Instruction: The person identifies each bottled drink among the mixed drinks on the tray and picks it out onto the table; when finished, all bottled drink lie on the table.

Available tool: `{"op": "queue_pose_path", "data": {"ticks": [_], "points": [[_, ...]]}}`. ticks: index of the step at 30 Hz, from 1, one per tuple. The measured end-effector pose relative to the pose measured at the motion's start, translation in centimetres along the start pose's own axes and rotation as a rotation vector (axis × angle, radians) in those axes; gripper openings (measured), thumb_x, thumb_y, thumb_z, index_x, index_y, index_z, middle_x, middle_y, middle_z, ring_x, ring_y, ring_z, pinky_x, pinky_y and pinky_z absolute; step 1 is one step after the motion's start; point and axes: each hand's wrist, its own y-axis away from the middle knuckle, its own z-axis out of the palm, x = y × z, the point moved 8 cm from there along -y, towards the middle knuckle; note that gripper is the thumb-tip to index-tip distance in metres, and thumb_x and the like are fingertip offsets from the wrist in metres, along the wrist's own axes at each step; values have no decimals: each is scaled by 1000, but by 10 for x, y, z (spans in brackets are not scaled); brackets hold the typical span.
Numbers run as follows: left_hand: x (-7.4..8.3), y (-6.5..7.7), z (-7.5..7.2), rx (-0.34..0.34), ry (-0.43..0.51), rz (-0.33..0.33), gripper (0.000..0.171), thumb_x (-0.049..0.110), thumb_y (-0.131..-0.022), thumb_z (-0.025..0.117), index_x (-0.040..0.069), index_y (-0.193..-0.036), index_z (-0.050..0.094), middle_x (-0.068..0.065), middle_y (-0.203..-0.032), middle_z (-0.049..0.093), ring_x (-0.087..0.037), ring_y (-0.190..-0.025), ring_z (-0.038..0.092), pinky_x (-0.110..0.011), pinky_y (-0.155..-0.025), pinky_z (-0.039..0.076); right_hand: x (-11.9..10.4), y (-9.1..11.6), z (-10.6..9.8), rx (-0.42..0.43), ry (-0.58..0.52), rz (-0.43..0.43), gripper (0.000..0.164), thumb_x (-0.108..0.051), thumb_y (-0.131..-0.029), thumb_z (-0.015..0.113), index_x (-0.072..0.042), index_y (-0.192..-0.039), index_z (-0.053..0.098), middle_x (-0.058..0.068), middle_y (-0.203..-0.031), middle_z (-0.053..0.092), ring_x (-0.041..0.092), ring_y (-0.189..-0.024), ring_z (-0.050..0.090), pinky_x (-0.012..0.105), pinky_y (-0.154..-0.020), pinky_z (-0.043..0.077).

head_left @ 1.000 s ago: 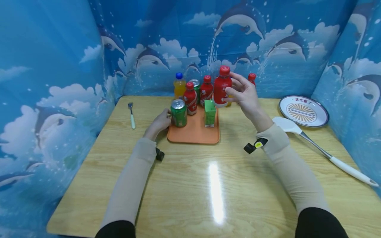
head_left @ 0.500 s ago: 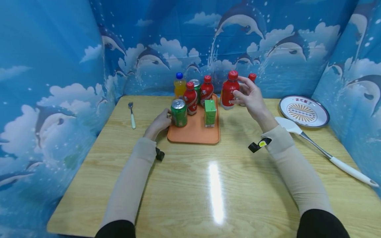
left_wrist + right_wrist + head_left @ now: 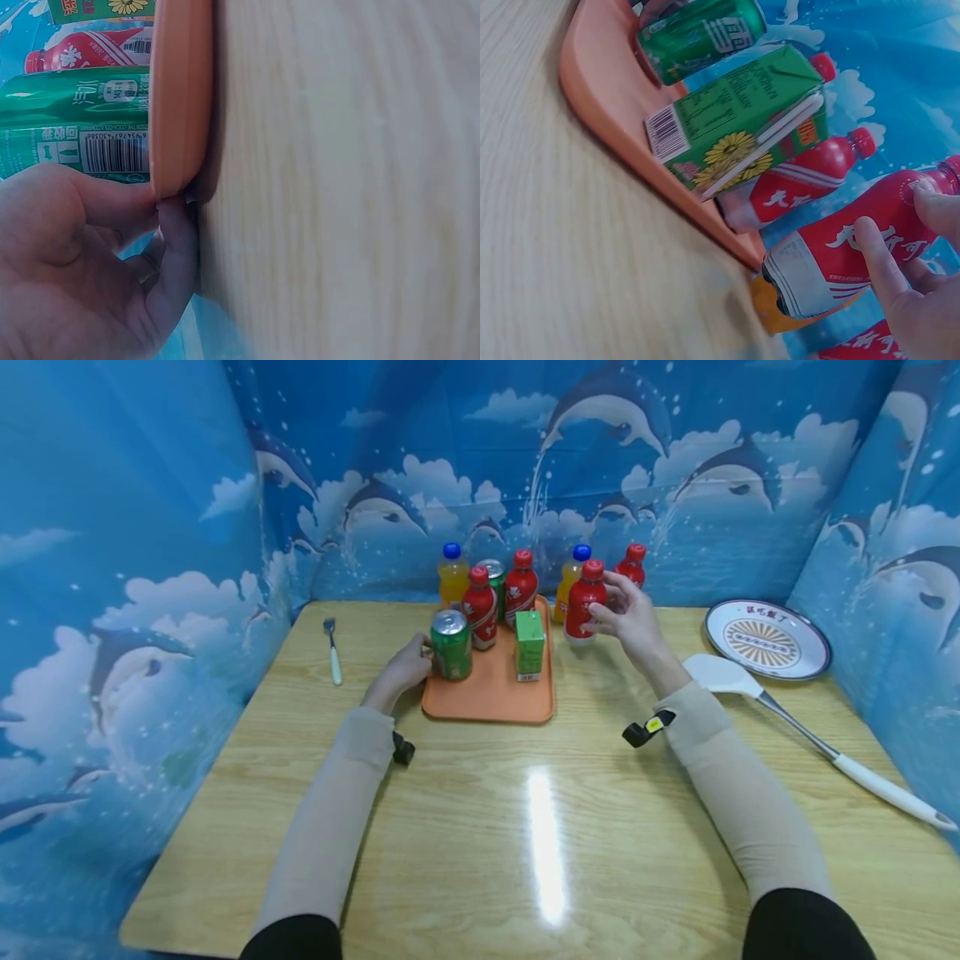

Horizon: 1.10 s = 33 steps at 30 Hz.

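My right hand (image 3: 633,614) holds a red drink bottle (image 3: 582,603) by its side, upright, just right of the orange tray (image 3: 487,706). Whether its base touches the table cannot be made out. At the tray's left edge, my left hand (image 3: 405,668) pinches the rim; in the left wrist view the thumb lies on top and the fingers (image 3: 178,240) underneath. On the tray stand a green can (image 3: 451,647), a green drink carton (image 3: 528,647) with a straw on its side, and two red bottles, one near the can (image 3: 480,610) and one farther back (image 3: 521,589).
Behind the tray stand an orange-juice bottle (image 3: 452,578) and another green can (image 3: 493,581). A second juice bottle (image 3: 568,578) and a red bottle (image 3: 632,567) stand at back right. A plate (image 3: 798,664) and white spatula (image 3: 877,781) lie right, a small fork (image 3: 333,656) left.
My right hand has carried the red bottle right and down, from over the tray's right edge to beside it, uncovering the blue-capped juice bottle. The left hand has stayed put.
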Motion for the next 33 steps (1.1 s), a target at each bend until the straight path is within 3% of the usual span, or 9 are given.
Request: {"op": "queue_pose_path", "data": {"ticks": [15,22,27,30,33], "points": [[1,-1,4,-5,5,-2,43,6,-101,42,10,-144,38,-19,-136,53,-29,-99,54,-35,-76,48,23,-1,-4,47,-4,69,62,-6,-103,62,-19,-160,41,0,-138,53,16,-115,59,34,-91,62],[0,-4,2,-6,12,-15,45,4,-99,43,10,-144,37,-19,-132,53,-29,-100,55,-35,-75,49,27,-4,-4,37,101,88,62,-13,-106,60,-26,-163,37,14,-158,46,25,-136,52,35,-92,62],[3,-3,-3,9,24,3,47,2,-97,44,9,-143,38,-18,-124,51,-29,-99,53,-35,-75,48,25,-6,-2,2,181,57,63,-17,-108,54,-27,-166,30,19,-165,40,35,-149,44,36,-89,63],[3,-3,-3,10,24,12,44,3,-98,43,9,-141,38,-18,-123,51,-28,-96,52,-36,-75,47,23,-4,-2,-4,256,31,64,-18,-109,53,-26,-167,27,19,-166,39,38,-152,42,42,-98,61],[2,-1,0,0,19,11,40,4,-101,42,9,-140,38,-18,-123,52,-27,-92,52,-35,-75,46,20,1,0,-10,336,6,68,-17,-109,54,-20,-169,22,21,-169,34,42,-154,40,52,-116,48]]}}
